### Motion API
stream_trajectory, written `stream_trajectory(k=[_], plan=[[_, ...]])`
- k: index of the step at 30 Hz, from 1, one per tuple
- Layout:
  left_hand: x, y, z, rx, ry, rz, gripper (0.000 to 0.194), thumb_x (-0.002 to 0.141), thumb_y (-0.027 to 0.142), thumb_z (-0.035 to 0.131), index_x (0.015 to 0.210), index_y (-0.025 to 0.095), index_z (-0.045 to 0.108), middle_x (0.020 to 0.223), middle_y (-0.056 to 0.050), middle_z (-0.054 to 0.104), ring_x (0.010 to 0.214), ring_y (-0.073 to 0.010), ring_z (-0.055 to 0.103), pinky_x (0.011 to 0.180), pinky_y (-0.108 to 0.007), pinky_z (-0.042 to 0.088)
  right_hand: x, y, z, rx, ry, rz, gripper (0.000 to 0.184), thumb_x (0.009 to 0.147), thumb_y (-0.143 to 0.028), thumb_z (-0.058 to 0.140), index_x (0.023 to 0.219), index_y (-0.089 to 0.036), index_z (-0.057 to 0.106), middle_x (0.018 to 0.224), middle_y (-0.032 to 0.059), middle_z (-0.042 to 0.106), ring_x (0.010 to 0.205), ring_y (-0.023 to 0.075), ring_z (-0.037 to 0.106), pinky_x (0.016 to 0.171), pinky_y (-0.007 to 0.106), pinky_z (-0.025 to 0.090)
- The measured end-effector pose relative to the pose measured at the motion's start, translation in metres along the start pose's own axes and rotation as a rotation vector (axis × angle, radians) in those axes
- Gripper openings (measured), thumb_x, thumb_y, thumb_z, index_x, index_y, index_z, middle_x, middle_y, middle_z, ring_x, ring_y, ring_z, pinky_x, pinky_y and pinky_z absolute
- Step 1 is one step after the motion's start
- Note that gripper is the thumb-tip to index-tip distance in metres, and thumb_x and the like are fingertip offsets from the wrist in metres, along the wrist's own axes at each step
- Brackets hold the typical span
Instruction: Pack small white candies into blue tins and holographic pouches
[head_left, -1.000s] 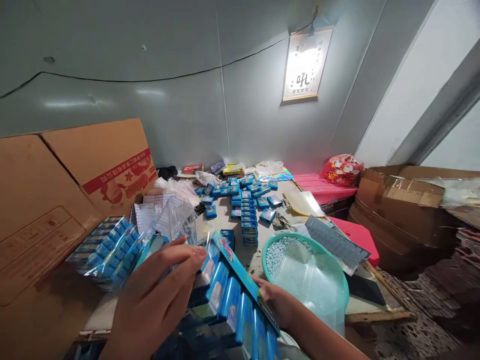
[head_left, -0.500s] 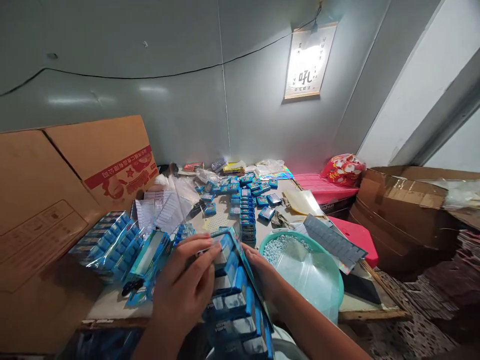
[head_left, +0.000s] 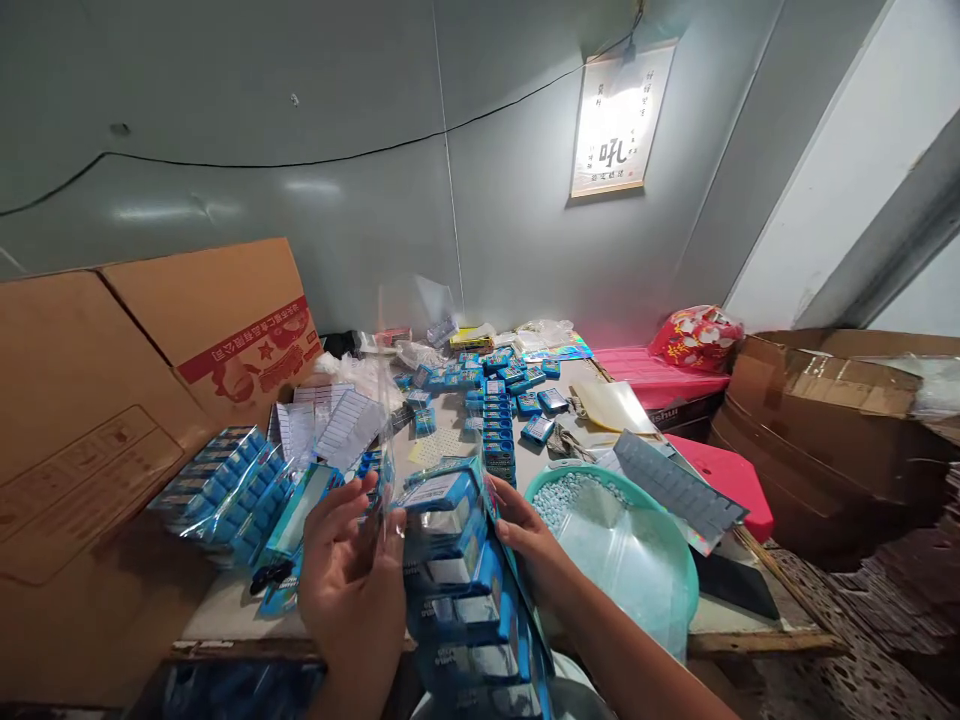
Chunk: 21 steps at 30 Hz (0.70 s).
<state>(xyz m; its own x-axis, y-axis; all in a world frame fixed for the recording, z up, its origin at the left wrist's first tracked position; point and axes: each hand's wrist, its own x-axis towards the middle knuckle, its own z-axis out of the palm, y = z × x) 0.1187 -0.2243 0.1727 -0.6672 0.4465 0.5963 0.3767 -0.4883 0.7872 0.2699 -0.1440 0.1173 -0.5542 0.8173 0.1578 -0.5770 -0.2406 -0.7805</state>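
A tall pack of small blue boxes [head_left: 457, 580], stacked in rows with a card backing, stands tilted in front of me inside a clear plastic bag [head_left: 386, 420]. The bag's loose upper edge rises above the pack. My right hand [head_left: 525, 540] grips the pack's right side, thumb on the front edge and fingers behind. At the left side, my left hand [head_left: 356, 560] has its palm turned up, fingers half curled, with the clear film between thumb and fingers. Beyond the pack, a column of blue boxes [head_left: 498, 430] stands on the table.
A teal basin [head_left: 686, 560] with pale blue pellets sits at right, beside a grey tray [head_left: 679, 490] and a red stool [head_left: 731, 480]. Wrapped blue packs [head_left: 225, 490] and black scissors [head_left: 271, 575] lie left. Loose blue boxes [head_left: 536, 430] scatter behind; a large carton [head_left: 82, 430] stands far left.
My left hand has come off the top front of the pack, moved left and turned palm up at the film. The bag's edge now stands up higher. My right hand keeps its grip.
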Motion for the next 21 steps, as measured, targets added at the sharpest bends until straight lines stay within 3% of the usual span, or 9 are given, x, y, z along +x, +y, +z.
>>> stream_trajectory(k=[5,10,15,19,21], plan=[[-0.009,-0.009,-0.003,-0.065,-0.056,-0.345,0.023,0.081,0.041,0.072,0.088,0.022,0.06,0.13,-0.004,0.062,0.127,-0.0251,0.056,0.101,-0.038,0.053,0.001,-0.001,-0.002,-0.016,-0.02,0.0,0.066,0.068,-0.04,0.085,0.129,-0.032,0.063,0.133,0.0044,0.064,0.11,0.0264,0.065,0.099,0.043,0.05],[-0.008,-0.015,-0.001,-0.158,0.058,-0.663,0.052,0.078,0.054,0.072,0.12,0.03,0.053,0.121,-0.003,0.069,0.11,-0.0237,0.067,0.087,-0.037,0.059,0.001,0.0,-0.006,-0.036,0.024,-0.056,0.066,0.066,-0.044,0.086,0.127,-0.033,0.064,0.138,0.0045,0.06,0.121,0.0271,0.058,0.105,0.042,0.045],[0.006,-0.025,0.009,-0.318,-0.108,-0.767,0.052,0.082,0.062,0.061,0.115,0.022,0.062,0.114,-0.005,0.073,0.107,-0.0244,0.069,0.081,-0.033,0.059,-0.002,-0.002,-0.003,-0.046,0.011,-0.081,0.062,0.071,-0.042,0.083,0.129,-0.033,0.062,0.137,0.0046,0.06,0.123,0.027,0.056,0.105,0.041,0.044],[0.018,-0.025,0.017,-0.432,-0.089,-0.836,0.049,0.079,0.054,0.068,0.118,0.026,0.056,0.115,-0.005,0.073,0.11,-0.0268,0.069,0.077,-0.036,0.06,-0.002,-0.001,-0.002,-0.058,0.023,-0.108,0.059,0.072,-0.041,0.082,0.127,-0.031,0.063,0.136,0.0053,0.06,0.121,0.0265,0.058,0.102,0.039,0.046],[0.023,-0.027,0.019,-0.429,-0.064,-0.76,0.043,0.078,0.047,0.072,0.113,0.029,0.054,0.115,-0.002,0.073,0.109,-0.0252,0.069,0.078,-0.035,0.06,-0.002,-0.001,-0.002,-0.066,0.026,-0.121,0.061,0.07,-0.042,0.083,0.127,-0.03,0.062,0.135,0.0057,0.061,0.12,0.0272,0.058,0.101,0.04,0.046]])
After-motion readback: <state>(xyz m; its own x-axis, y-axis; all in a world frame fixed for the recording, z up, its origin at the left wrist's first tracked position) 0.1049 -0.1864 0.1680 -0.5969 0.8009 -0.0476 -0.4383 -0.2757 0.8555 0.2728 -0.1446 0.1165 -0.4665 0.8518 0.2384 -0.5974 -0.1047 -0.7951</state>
